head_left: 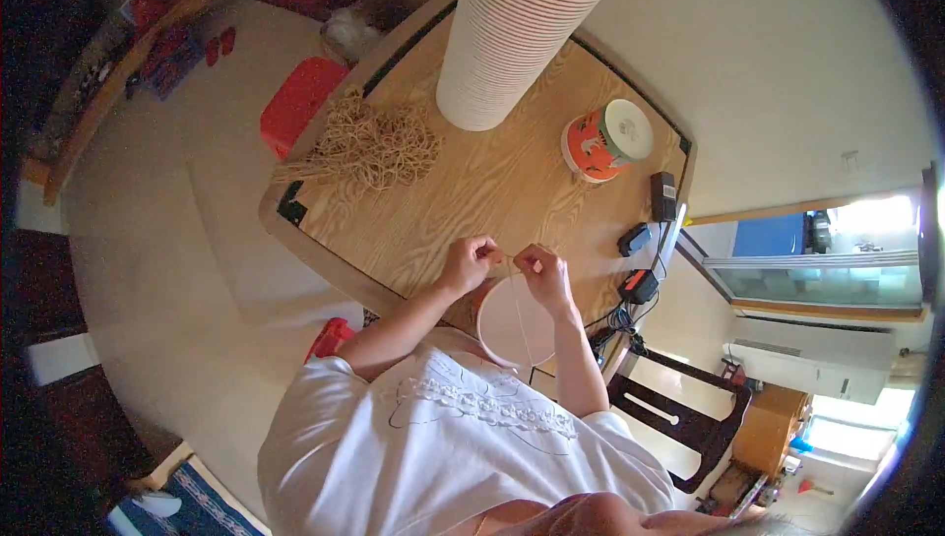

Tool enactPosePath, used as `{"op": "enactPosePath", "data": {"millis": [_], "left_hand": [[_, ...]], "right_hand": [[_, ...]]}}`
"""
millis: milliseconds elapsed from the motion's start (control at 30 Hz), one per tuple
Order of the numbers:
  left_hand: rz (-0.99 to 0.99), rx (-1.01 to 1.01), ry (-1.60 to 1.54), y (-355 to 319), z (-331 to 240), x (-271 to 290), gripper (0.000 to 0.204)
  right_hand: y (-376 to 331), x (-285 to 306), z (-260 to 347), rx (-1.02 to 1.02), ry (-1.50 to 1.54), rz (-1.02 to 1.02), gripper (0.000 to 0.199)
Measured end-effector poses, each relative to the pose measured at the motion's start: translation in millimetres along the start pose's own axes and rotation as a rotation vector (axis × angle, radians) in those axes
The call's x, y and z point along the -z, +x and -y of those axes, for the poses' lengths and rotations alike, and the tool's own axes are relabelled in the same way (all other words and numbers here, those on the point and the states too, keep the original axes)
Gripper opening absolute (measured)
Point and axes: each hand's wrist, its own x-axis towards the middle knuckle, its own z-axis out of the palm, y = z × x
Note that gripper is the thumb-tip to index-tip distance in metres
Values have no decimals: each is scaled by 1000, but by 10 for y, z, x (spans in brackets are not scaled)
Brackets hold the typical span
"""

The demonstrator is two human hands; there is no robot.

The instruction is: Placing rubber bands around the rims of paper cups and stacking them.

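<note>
A round white paper bucket [499, 324] rests against my front at the table's near edge, partly behind my right hand and forearm. A thin light cord [522, 324] runs down across it from between my hands. My left hand [472, 262] is closed in a pinch on the cord, just above the bucket's far rim. Close beside it, my right hand [543, 272] pinches the same cord, fingertips almost meeting the left ones. Whether a knot lies between the fingers is too small to tell.
On the wooden table [394, 236] lie a tangled heap of tan cords [379, 142], a tall stack of white paper buckets [517, 39] and a short orange-patterned bucket stack [591, 142]. Black devices [663, 197] with cables line the right edge. A dark chair [679, 408] stands at right.
</note>
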Motion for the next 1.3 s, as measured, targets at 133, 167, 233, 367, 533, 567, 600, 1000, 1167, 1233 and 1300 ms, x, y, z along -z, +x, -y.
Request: {"op": "enactPosePath", "data": {"millis": [133, 167, 233, 367, 533, 567, 600, 1000, 1167, 1233, 1300], "left_hand": [[32, 110, -102, 32, 43, 4, 9], [50, 181, -309, 32, 17, 14, 10], [90, 175, -304, 63, -30, 60, 10], [121, 215, -345, 96, -72, 30, 11], [128, 270, -433, 122, -100, -36, 11], [121, 302, -439, 139, -77, -44, 13], [120, 300, -440, 138, -32, -65, 13], [174, 92, -196, 39, -258, -130, 30], [200, 218, -286, 104, -2, -166, 21], [249, 218, -314, 136, 84, -185, 20], [302, 225, -339, 152, 24, -182, 18]], "right_hand": [[-7, -7, -23, -13, 25, 16, 2], [3, -1, 19, -15, 25, 14, 2], [34, 14, 109, -25, 61, 7, 3], [55, 44, 173, -44, 118, -105, 6], [-17, 65, 226, 118, -290, -46, 19], [-19, 73, 226, 120, -291, -46, 19], [-21, 92, 221, 36, -167, -33, 16], [-22, 153, -35, -190, 469, 54, 13], [63, 240, 65, -204, 352, 43, 17], [110, 264, 44, -225, 305, 36, 17], [154, 269, -28, -198, 247, 156, 16]]}}
